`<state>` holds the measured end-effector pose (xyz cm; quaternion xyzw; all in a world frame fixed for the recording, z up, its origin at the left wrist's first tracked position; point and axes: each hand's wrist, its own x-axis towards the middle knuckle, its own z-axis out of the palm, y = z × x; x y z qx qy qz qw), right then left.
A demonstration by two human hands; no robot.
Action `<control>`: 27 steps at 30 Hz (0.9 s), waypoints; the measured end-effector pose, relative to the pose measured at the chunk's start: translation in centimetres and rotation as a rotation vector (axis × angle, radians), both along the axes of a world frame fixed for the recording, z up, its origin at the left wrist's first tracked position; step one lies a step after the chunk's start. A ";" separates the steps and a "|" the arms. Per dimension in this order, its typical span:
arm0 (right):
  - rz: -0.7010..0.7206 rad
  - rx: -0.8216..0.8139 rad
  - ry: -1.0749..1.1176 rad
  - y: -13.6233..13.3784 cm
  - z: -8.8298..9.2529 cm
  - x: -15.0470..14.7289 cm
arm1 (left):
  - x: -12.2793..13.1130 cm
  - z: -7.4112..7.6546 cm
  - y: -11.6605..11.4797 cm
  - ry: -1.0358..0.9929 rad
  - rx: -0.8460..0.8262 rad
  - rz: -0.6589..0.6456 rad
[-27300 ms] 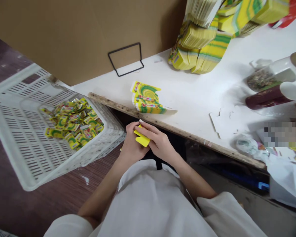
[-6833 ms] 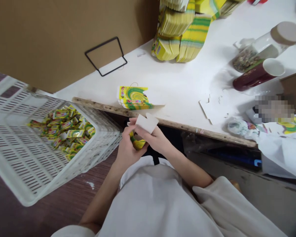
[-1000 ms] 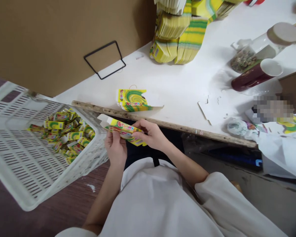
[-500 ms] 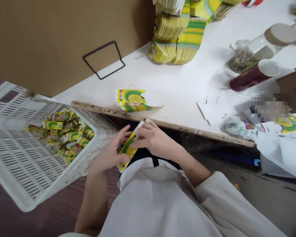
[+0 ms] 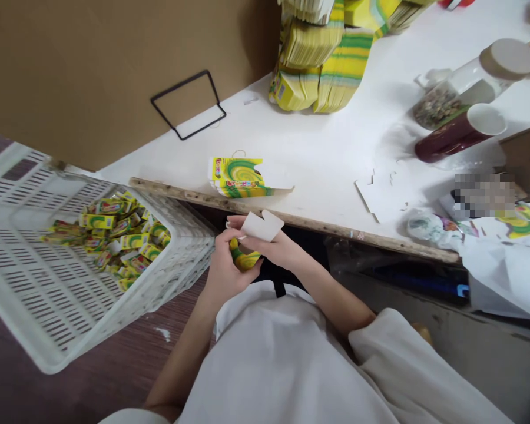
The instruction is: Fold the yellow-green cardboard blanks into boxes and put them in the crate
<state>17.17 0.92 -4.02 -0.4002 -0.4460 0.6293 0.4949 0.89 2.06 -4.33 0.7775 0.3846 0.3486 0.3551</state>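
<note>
Just off the table's front edge, I hold a small yellow-and-green carton between my hands. My left hand is closed around its lower side, thumb and fingers against the printed face. From the other side, my right hand grips the carton near its open end, where white flaps stick out and hide some of the fingers. On the table edge in front of them lies a short pile of flattened cartons with the same swirl print.
A white plastic crate with many small yellow packs stands at left. Bundled flat cartons stack at the back. A brown cardboard box, black wire frame, dark red cup and clear jar are around.
My left hand has moved in from the side and closed around the carton. The carton has turned, so its white flaps now face up toward me.
</note>
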 end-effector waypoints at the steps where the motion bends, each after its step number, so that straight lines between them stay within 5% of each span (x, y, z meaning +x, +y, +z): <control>1: -0.014 0.009 0.007 0.0 -0.2 0.0 | -0.1 0.0 0.1 -0.010 -0.040 0.009; 5: 0.000 0.147 -0.132 -0.3 0.0 0.5 | -0.4 -0.3 0.8 -0.003 -0.232 -0.001; 8: 0.000 0.301 -0.363 -0.4 0.6 0.6 | 0.1 -1.1 1.0 0.028 -0.208 0.046; 12: -0.196 0.351 -0.503 -0.1 0.8 1.0 | 0.3 -1.7 0.9 0.101 -0.166 0.205; 22: 0.201 0.394 -0.706 0.1 1.0 4.2 | -2.3 2.0 2.2 0.276 -0.196 0.025; 27: 0.030 0.458 -0.605 0.0 1.2 3.1 | -1.9 2.2 2.2 0.261 -0.099 0.059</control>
